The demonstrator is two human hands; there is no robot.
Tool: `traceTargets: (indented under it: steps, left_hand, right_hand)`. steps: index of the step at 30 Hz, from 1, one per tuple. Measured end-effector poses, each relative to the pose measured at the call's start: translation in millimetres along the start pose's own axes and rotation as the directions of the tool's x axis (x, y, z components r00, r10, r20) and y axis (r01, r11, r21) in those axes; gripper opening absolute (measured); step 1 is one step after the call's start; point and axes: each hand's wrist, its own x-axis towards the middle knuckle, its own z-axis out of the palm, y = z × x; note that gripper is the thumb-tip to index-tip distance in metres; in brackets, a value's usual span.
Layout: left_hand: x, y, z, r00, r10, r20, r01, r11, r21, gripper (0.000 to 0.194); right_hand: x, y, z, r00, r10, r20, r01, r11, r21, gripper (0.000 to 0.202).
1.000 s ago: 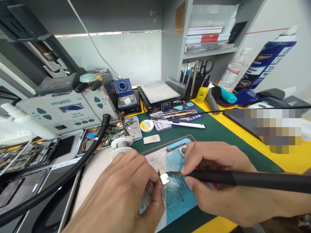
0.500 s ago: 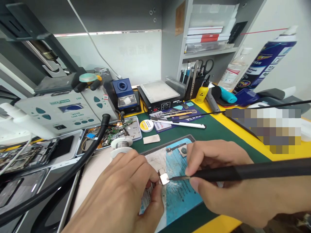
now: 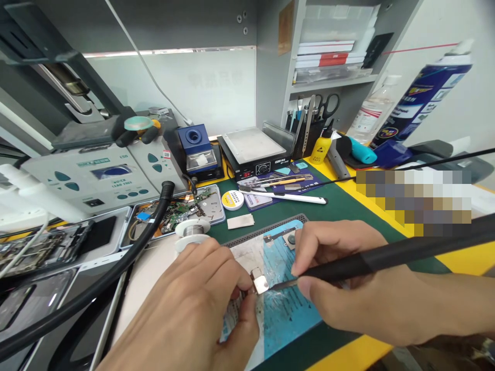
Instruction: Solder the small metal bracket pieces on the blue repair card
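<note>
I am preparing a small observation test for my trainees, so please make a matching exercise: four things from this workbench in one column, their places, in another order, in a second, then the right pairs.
Things
1. small shiny metal part
2. black-handled blade tool
3. yellow bottle
4. blue soldering-iron stand

Places
A. just left of the heating plate
B. in the right grip
C. just right of the black tool holder
D. at the fingertips of the left grip

Pairs: 1-D, 2-B, 3-C, 4-A

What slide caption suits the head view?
Left hand pinches a shiny part; right hand holds a black tool at its edge.
</note>
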Motion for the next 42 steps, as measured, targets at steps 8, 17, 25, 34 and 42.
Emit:
traceTargets:
  steps: [8, 17, 25, 34, 42]
  left_hand:
    - [-0.1, 0.1, -0.9, 1.000, 0.012, -0.003, -0.012, 1.000, 0.012, 0.012]
    - [-1.7, -0.6, 1.8, 1.000, 0.000, 0.008, 0.000, 1.000, 0.022, 0.012]
    - [-1.6, -0.8, -0.4, 1.000, 0.005, -0.007, -0.005, 0.999, 0.036, 0.011]
    - [2.1, 3.3, -0.7, 1.000, -0.012, -0.011, 0.012, 1.000, -0.021, 0.014]
    - [1.2, 3.8, -2.0, 0.999, -0.040, -0.010, 0.039, 0.998, -0.042, 0.012]
  right_hand:
    - [3.8, -9.8, 2.3, 0.998, 0.057, -0.036, -0.055, 0.997, 0.049, 0.016]
    - [3.8, -6.8, 2.1, 0.996, 0.056, -0.062, -0.053, 0.998, 0.046, 0.016]
    - [5.3, -9.4, 1.8, 0.997, 0.055, -0.057, -0.052, 0.998, 0.044, 0.016]
    - [7.0, -10.5, 3.1, 0.988, 0.103, -0.117, -0.102, 0.995, 0.017, 0.011]
    - [7.8, -10.5, 2.5, 0.986, 0.129, -0.105, -0.129, 0.992, 0.003, 0.012]
